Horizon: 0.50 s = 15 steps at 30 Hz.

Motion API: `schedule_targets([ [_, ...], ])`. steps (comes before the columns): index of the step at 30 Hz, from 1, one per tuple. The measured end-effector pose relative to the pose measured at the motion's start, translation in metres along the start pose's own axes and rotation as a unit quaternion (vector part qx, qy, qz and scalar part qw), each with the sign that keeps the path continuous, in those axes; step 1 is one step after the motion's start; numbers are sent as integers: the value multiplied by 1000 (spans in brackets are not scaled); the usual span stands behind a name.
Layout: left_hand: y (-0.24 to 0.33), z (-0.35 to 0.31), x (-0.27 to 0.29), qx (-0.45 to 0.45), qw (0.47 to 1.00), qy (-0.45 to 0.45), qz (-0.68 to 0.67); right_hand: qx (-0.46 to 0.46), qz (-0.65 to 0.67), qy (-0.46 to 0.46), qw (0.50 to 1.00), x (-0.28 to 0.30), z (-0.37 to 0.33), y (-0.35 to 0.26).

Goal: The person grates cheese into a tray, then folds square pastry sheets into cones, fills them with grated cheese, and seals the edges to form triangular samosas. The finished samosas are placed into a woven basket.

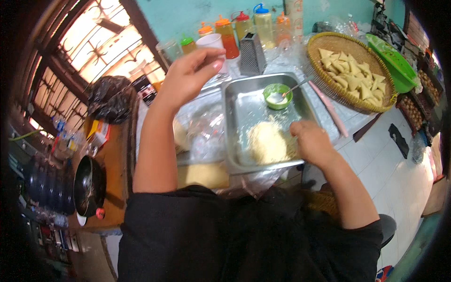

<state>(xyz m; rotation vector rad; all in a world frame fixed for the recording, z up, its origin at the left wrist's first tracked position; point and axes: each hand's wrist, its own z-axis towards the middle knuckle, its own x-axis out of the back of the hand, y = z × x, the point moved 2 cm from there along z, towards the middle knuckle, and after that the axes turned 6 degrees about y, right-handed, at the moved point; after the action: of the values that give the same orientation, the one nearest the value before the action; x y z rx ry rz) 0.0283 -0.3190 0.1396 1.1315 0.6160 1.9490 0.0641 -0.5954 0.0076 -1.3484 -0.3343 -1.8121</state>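
Observation:
A metal tray (230, 141) holds a heap of pale yellow shreds (268, 143) that look like grated cheese. Beyond the heap, a small green bowl (272, 103) contains something white, with a spoon (295, 88) leaning in it. My right hand (311, 141) is over the tray's right side, beside the shreds, its fingers curled closed; whatever they hold is hidden. My left hand (193, 75) is raised left of the tray, in front of a white plastic cup (211, 42). Its fingers reach forward with the thumb apart, and nothing shows in it. A metal box grater (252, 54) stands behind the tray.
Several squeeze bottles (264, 26) line the wall. At right, a woven round tray (347, 96) bears folded pastry triangles (354, 77), next to a green basin (392, 63). A pink-handled knife (329, 110) lies beside the tray. Clear plastic (206, 127) and a black pan (89, 185) are left.

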Motion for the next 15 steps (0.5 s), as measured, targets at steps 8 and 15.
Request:
schedule_targets([
  [8,-36,-188,-6,133,981,3,140,19,-44,92,995,9,-15,-10],
  [15,-58,-231,-51,-32,953,-105,283,14,-34,92,995,20,-39,-17],
])
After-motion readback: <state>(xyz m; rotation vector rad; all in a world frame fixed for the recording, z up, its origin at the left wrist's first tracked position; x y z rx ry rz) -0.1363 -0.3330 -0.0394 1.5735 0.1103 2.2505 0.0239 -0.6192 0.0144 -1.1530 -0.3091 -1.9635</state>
